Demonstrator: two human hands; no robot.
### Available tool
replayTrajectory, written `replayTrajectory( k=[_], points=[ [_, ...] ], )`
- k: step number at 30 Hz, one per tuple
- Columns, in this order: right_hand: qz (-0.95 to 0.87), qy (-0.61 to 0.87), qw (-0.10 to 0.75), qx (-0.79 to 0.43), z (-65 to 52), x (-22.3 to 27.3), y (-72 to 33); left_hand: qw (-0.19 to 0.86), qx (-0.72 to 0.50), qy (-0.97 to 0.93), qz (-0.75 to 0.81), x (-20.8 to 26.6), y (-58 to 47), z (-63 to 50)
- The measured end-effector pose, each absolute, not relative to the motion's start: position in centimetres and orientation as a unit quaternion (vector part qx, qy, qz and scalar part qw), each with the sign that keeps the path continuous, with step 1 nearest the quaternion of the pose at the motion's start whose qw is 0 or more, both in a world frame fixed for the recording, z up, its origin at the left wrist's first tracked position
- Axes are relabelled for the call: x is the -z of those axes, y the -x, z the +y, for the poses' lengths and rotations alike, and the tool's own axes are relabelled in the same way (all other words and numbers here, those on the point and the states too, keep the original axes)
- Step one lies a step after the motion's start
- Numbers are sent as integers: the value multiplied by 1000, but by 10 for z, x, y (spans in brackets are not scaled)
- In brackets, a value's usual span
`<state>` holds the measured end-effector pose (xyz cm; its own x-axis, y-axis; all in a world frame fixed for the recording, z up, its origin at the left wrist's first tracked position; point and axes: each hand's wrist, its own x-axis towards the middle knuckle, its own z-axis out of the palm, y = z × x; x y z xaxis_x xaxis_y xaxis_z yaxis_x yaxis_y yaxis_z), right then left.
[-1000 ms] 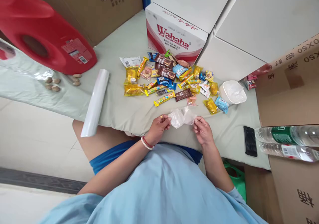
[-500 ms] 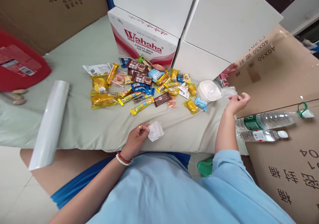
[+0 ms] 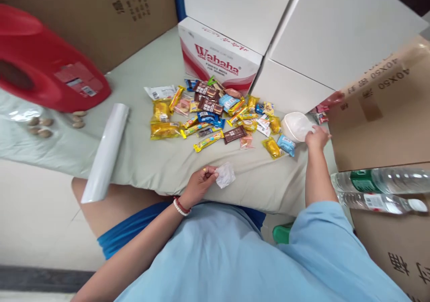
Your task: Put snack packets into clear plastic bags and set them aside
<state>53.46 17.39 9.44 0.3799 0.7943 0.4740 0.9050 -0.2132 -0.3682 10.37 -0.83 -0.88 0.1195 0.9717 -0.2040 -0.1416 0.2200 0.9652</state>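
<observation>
At lower centre, the left hand (image 3: 200, 184) pinches a crumpled translucent film (image 3: 226, 175) between its fingers, not yet put down. At right, the right hand (image 3: 317, 138) reaches a white bowl (image 3: 286, 127); its grip is unclear. Wrapped snacks (image 3: 208, 105) heaped at centre look unopened.

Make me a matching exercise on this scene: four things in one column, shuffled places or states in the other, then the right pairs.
Column one
1. Left hand
2. Wahaha box
3. Right hand
4. Red jug

Column two
A. At the white bowl
B. At the picture's left edge
C. Pinching a crumpled whitish piece
D. Just behind the wrapped snacks

Right pairs: 1-C, 2-D, 3-A, 4-B
</observation>
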Motion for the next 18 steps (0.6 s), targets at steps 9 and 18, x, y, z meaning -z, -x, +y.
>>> replayTrajectory(
  k=[9,18],
  points=[
    [-632,551,373,-398,25,-26,-346,632,-462,-435,445,11,-101,-6],
    [-537,529,384,-533,24,-15,-306,716,-490,-301,395,9,-99,-14]
  ],
)
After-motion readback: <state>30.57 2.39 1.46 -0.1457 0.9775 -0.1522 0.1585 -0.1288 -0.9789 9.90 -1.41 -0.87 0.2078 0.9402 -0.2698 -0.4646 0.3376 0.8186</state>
